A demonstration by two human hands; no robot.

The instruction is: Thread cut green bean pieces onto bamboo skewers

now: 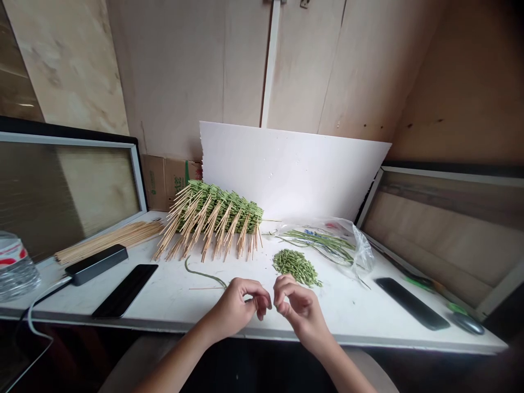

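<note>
Over the front of the white table, my left hand (242, 303) and my right hand (301, 308) face each other, almost touching, with their fingers curled in. Whatever they pinch, if anything, is too small to make out. Beside my left hand a single curved green stalk (202, 273), like a garlic scape, lies on the tabletop, with a thin wooden skewer (200, 288) below it. Just beyond my right hand is a heap of short cut green pieces (295, 266). Farther back, many filled skewers (221, 210) are stacked, green pieces packed along them and bare ends pointing toward me.
A clear plastic bag (362, 248) holds long green stalks (319, 240). Bare skewers (110, 240), a black box (97, 263), a phone (126, 290) and a water bottle (16, 267) stand left. Right lie a dark slab (411, 303) and a mouse (467, 322). A white board (290, 169) leans behind.
</note>
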